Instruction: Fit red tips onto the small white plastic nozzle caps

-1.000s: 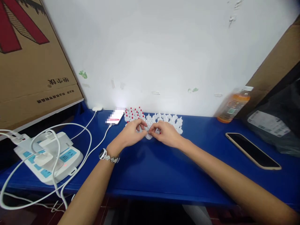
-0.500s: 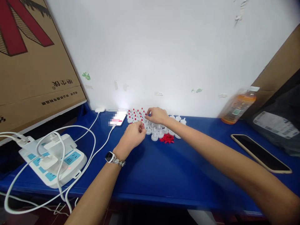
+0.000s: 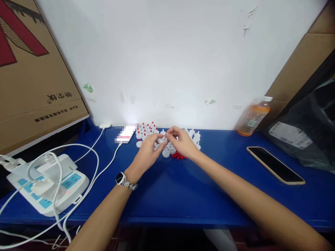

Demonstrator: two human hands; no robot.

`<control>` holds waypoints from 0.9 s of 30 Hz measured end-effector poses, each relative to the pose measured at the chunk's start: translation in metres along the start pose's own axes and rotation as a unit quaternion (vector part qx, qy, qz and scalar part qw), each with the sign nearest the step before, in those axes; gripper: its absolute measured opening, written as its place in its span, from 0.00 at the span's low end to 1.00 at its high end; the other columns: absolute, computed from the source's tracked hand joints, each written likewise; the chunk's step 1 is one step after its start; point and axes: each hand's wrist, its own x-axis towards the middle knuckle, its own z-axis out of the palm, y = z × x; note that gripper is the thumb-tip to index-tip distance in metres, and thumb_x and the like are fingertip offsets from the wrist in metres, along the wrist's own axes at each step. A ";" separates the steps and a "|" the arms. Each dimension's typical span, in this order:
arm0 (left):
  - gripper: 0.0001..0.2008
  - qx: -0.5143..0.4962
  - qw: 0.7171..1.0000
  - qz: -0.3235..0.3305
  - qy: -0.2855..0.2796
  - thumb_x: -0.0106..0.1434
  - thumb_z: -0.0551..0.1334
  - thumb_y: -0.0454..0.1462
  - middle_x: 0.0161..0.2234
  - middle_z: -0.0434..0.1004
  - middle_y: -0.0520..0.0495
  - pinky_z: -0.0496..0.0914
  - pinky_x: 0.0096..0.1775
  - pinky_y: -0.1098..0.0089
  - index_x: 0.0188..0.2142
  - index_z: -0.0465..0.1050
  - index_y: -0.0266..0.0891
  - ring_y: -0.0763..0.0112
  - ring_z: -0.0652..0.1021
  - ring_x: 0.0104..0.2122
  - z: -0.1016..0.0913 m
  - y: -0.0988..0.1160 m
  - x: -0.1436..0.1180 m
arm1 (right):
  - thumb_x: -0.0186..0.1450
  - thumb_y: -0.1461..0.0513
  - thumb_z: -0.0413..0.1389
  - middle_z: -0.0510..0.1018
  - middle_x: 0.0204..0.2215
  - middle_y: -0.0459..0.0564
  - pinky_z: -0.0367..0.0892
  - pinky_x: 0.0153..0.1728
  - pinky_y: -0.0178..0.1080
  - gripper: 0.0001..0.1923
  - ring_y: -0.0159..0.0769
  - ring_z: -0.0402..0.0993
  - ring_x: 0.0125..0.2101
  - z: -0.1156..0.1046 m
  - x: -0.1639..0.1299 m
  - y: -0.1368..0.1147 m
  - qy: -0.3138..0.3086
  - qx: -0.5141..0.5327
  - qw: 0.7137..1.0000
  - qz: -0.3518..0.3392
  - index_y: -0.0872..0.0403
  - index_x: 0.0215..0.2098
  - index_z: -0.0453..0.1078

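My left hand is closed around a white nozzle cap, pinched between thumb and fingers. Meeting it from the right, my right hand has thumb and forefinger pressed together at the cap's tip; whatever is in that pinch is too small to make out. Behind and left of my hands stand several red-tipped white caps. More white caps with bare spouts lie to the right, and some are partly hidden behind my hands. A small heap of red tips lies just below my right hand.
At the left is a white power strip with plugs and looping cables. A lit phone on a cable lies near the wall. To the right are a dark phone, an orange drink bottle and a dark plastic bag on the blue table.
My hands have come together, and a white nozzle cap now shows in my left hand. My right hand has left the red-tipped caps. The view has shifted slightly.
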 end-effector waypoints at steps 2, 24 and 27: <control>0.13 -0.014 0.999 0.031 -0.020 0.70 0.58 0.43 0.45 0.76 0.45 0.68 0.47 0.63 0.50 0.70 0.41 0.63 0.75 0.44 0.003 0.005 -0.001 | 0.68 0.54 0.49 0.76 0.28 0.44 0.59 0.30 0.34 0.12 0.32 0.68 0.27 -0.007 -0.017 -0.003 0.006 -0.062 0.998 0.015 0.52 0.34 0.66; 0.13 0.005 0.994 -0.017 -0.112 0.65 0.63 0.45 0.44 0.79 0.48 0.69 0.42 0.65 0.47 0.74 0.44 0.66 0.76 0.39 -0.019 -0.010 0.000 | 0.62 0.55 0.57 0.77 0.27 0.42 0.53 0.27 0.34 0.07 0.32 0.70 0.27 -0.042 -0.029 0.021 -0.085 -0.262 0.960 0.058 0.48 0.36 0.73; 0.13 -0.006 0.993 -0.008 -0.114 0.64 0.63 0.46 0.44 0.78 0.47 0.69 0.41 0.65 0.44 0.74 0.43 0.65 0.76 0.40 -0.019 -0.007 0.000 | 0.63 0.53 0.56 0.77 0.28 0.42 0.56 0.29 0.35 0.11 0.33 0.71 0.29 -0.033 -0.029 0.015 -0.053 -0.219 0.974 0.037 0.48 0.41 0.72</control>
